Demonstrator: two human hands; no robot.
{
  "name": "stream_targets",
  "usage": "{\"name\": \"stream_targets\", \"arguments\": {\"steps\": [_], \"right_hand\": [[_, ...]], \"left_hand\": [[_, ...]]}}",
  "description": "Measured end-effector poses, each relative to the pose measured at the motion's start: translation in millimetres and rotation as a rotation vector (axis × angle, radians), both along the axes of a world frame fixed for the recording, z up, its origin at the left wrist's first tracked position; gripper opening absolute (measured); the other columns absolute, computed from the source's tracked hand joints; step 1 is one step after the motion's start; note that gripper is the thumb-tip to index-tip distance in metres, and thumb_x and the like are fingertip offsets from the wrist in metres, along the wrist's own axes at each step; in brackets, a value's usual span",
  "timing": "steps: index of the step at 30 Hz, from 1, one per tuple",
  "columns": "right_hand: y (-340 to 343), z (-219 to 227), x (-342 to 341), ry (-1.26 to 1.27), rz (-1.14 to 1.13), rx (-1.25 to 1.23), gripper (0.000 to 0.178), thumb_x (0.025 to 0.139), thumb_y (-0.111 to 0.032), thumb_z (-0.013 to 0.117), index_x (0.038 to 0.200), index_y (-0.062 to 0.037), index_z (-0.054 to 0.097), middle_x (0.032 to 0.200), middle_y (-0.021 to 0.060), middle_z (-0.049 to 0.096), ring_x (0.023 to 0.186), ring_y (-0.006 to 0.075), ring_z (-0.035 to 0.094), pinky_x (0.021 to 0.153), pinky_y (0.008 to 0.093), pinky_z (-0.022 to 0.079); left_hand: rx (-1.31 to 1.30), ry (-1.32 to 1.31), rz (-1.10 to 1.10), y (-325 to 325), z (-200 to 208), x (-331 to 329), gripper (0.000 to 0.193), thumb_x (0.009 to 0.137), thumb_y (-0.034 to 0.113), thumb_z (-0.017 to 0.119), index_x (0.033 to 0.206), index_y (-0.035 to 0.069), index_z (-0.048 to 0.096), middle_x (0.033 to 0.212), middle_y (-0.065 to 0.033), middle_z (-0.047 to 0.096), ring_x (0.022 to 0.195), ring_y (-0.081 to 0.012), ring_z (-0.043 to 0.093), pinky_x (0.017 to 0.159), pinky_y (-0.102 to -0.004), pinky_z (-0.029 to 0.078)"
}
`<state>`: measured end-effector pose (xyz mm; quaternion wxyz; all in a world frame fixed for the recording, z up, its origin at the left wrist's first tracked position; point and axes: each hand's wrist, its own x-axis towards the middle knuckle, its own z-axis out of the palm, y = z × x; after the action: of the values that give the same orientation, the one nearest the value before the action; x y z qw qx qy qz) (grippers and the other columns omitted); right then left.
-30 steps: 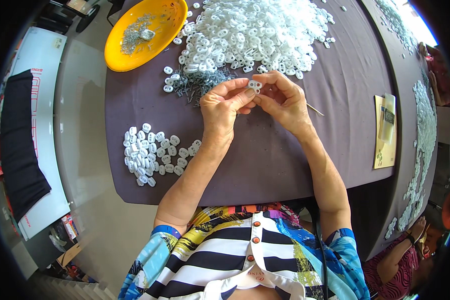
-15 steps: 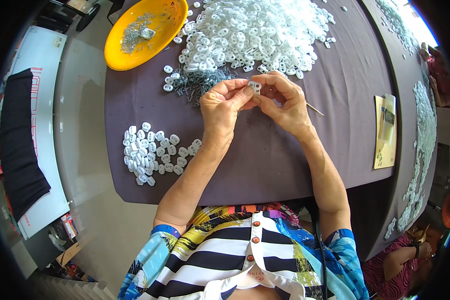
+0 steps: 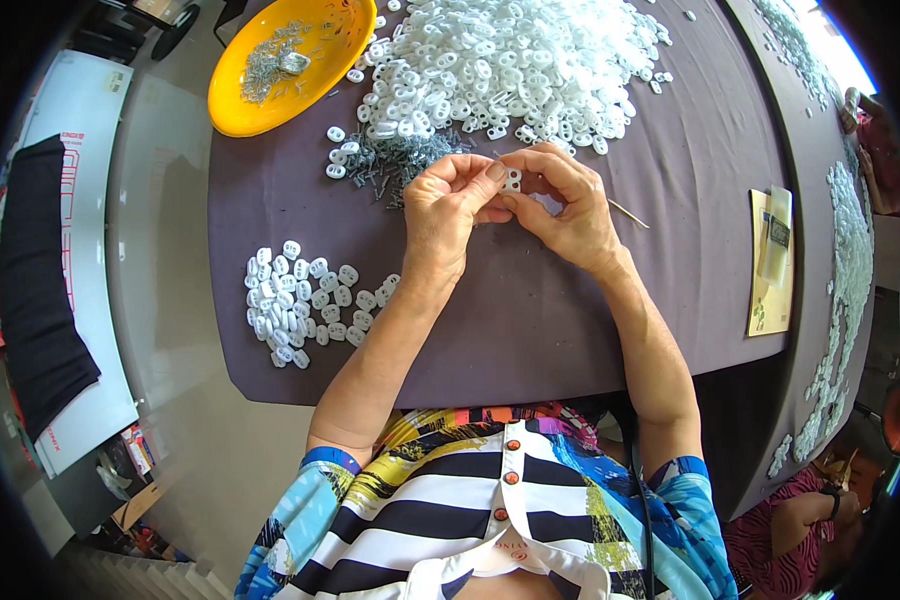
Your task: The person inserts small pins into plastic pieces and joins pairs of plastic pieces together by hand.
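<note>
A small white plastic piece with two holes [image 3: 511, 181] is pinched between both hands, above the table. My left hand [image 3: 450, 205] grips its left side with thumb and fingertips. On the other side my right hand [image 3: 568, 205] pinches it too, fingers curled. Past the right hand sticks out a thin pale stick [image 3: 628, 214]; whether it is held or lies on the table I cannot tell. Beyond the hands are a heap of small grey metal pins [image 3: 405, 160] and a large pile of similar white plastic pieces [image 3: 510, 70].
A yellow plate [image 3: 232, 115] with small metal pieces stands far left. A cluster of white pieces [image 3: 295, 305] lies near my left forearm. On the right rests a tan envelope [image 3: 763, 310] with a clear package [image 3: 776, 240]. More pale pieces [image 3: 845, 270] cover another table, with other people beside it.
The white piece is tilted slightly differently between my fingertips. Both hands stay in nearly the same place.
</note>
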<state>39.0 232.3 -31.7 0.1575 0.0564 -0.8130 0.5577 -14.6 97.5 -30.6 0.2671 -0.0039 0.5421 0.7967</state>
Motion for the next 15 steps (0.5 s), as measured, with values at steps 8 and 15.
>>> {"name": "stream_targets", "arguments": {"steps": [8, 15], "right_hand": [[-1.9, -0.7, -0.8, 0.053, -0.018, 0.024, 0.03, 0.068, 0.005, 0.059, 0.098, 0.0013, 0.057, 0.081, 0.0047, 0.055, 0.067, 0.0089, 0.053, 0.06, 0.0216, 0.044], [-4.0, 0.2, -0.1, -0.014, -0.059, -0.007, 0.032, 0.072, 0.002, 0.062, 0.103, -0.0016, 0.057, 0.071, -0.0007, 0.049, 0.06, 0.0057, 0.043, 0.053, 0.0195, 0.036]], "left_hand": [[0.059, 0.018, -0.022, 0.1, -5.3, -1.6, 0.011, 0.08, 0.006, 0.059, 0.088, -0.001, 0.059, 0.075, -0.0051, 0.06, 0.065, -0.0114, 0.058, 0.06, -0.0229, 0.046], [0.073, -0.007, 0.01, 2.2, -1.8, 1.0, 0.012, 0.079, 0.005, 0.06, 0.089, -0.003, 0.062, 0.072, -0.0074, 0.062, 0.056, -0.0084, 0.056, 0.053, -0.0195, 0.047]]}}
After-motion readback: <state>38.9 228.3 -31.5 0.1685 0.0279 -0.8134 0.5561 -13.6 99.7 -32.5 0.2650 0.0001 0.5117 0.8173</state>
